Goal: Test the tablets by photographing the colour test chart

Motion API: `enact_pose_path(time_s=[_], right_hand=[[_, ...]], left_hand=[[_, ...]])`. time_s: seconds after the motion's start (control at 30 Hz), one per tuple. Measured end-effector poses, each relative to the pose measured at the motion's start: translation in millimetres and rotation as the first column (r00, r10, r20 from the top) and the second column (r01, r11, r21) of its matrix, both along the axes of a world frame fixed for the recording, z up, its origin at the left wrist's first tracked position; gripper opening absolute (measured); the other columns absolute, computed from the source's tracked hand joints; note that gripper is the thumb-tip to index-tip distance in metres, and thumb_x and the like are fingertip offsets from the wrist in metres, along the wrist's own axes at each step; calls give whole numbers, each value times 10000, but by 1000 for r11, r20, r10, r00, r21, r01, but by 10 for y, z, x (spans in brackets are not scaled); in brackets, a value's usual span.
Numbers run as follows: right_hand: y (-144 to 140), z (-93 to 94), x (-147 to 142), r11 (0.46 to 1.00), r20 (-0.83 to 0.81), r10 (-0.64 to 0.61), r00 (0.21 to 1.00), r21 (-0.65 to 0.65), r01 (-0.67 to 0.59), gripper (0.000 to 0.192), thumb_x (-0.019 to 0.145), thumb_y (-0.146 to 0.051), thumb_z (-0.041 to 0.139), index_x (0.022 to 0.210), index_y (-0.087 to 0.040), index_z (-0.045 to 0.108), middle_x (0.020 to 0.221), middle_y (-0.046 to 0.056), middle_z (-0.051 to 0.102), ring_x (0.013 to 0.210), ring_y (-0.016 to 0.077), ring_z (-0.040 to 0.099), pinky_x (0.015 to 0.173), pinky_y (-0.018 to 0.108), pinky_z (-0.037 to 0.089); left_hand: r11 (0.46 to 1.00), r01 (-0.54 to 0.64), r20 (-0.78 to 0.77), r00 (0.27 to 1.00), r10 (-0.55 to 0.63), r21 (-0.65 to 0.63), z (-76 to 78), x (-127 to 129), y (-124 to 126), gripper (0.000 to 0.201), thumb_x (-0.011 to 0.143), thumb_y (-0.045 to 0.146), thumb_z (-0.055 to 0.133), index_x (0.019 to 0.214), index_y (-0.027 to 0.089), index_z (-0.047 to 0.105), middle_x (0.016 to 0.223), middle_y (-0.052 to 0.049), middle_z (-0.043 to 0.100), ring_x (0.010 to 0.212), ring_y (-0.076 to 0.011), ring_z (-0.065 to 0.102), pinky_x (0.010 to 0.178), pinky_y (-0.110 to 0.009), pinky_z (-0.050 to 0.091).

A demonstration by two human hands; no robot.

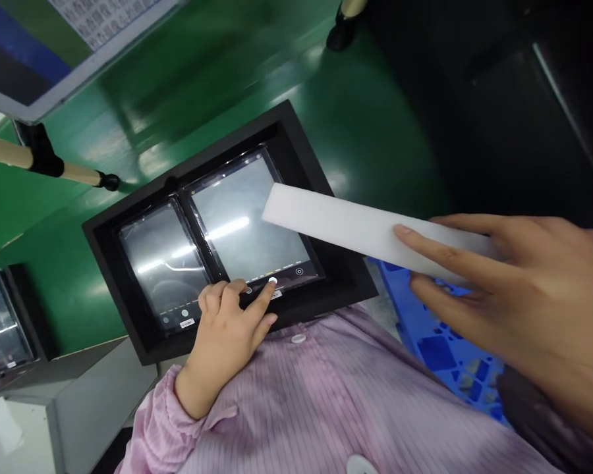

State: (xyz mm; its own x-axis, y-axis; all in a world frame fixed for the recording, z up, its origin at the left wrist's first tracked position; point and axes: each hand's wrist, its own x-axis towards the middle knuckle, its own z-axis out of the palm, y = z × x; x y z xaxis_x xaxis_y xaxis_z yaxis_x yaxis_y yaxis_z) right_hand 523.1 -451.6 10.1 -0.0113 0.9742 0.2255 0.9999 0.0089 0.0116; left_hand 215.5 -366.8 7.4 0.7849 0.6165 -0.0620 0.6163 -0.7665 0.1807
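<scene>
White, the bar juts over the tablet from your right hand, fingers closed round one end, likely keeping its length free; your left hand, loosely curled and empty, fingers the tablet, which the black tray probably steadies.

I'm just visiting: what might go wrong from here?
The right hand holds the white bar, whose free end overlaps the brighter screen in this view, so a dip might scuff it. The left hand has a fingertip at a white on-screen button near another circle, so a slip might tap that instead. The black tray lies close to the shirt, so leaning in might nudge it.
</scene>
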Motion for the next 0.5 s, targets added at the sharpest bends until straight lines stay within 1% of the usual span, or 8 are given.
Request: enact_pose_path(time_s=[0.13,0.3,0.4,0.5], right_hand=[[-10,-3,8,1000,-10,-15,1000,-13,15,256,896,-281,604,1140,-262,679,1104,87,643,838,240,509,643,325,318],[-25,9,-13,1000,-19,-25,1000,4,25,258,899,-281,584,1141,-262,671,1067,87,634,835,232,498,656,329,318],[-20,-4,-24,1000,-32,-19,999,9,20,266,906,-290,571,1150,-257,671,1066,94,630,838,231,498,655,330,320],[-31,-46,-16,999,-21,-32,999,2,32,264,911,-309,565,1151,-279,673,1081,81,638,839,235,502,644,329,310]], left_hand=[[1000,13,-5,1000,-13,1,-6,16,0,394,962,370,549,1333,283,649,1066,-126,435,995,-289,405,877,-491,418],[999,36,-106,994,-33,24,14,36,16,397,960,401,546,1331,306,651,1073,-127,466,976,-286,402,863,-474,403],[998,49,-42,998,-47,45,45,-17,22,401,982,408,493,1332,294,652,1052,-125,451,965,-282,406,863,-481,387],[999,26,24,999,-27,40,73,-149,-7,407,1000,393,449,1319,263,665,1030,-115,424,933,-267,413,848,-476,371]])
